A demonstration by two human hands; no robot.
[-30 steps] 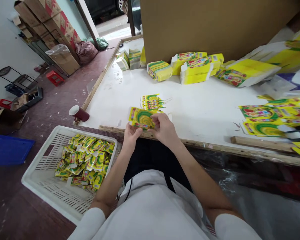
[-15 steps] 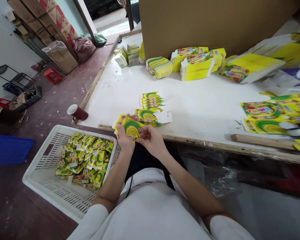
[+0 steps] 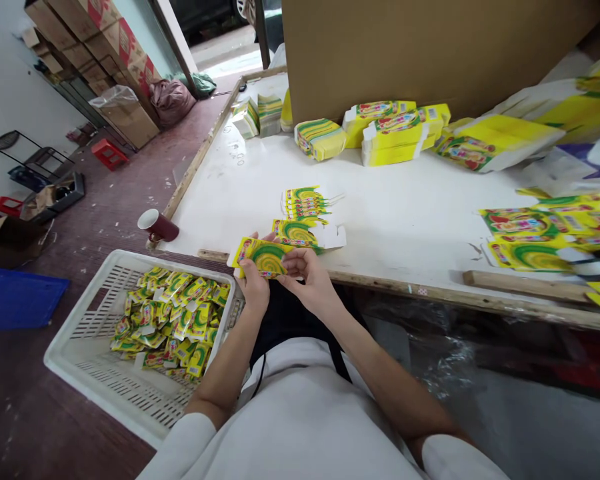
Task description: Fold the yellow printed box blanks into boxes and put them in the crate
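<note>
Closed around the left end of a yellow-and-green cardboard box (image 3: 266, 257) is my left hand (image 3: 254, 285), its thumb on the printed face. The fingers of my right hand (image 3: 307, 277) are pinched at the box's right end; the exact grip there is partly hidden. The box is held over the table's front edge. Just behind it lies another carton (image 3: 300, 233) with white flaps pointing right. A small fanned stack of cartons (image 3: 304, 202) lies farther back on the white table (image 3: 395, 220).
A white plastic basket (image 3: 85, 347) full of similar packets stands on the left. A maroon mug (image 3: 164, 227) sits at the table's left corner. Bundled cartons (image 3: 395, 137) line a large brown cardboard sheet (image 3: 405, 53). More flat cartons (image 3: 525, 230) and a wooden strip (image 3: 525, 285) lie right.
The box in my hands has turned to lie more level, its printed face more towards me. Both hands keep hold of it. The view has shifted slightly.
</note>
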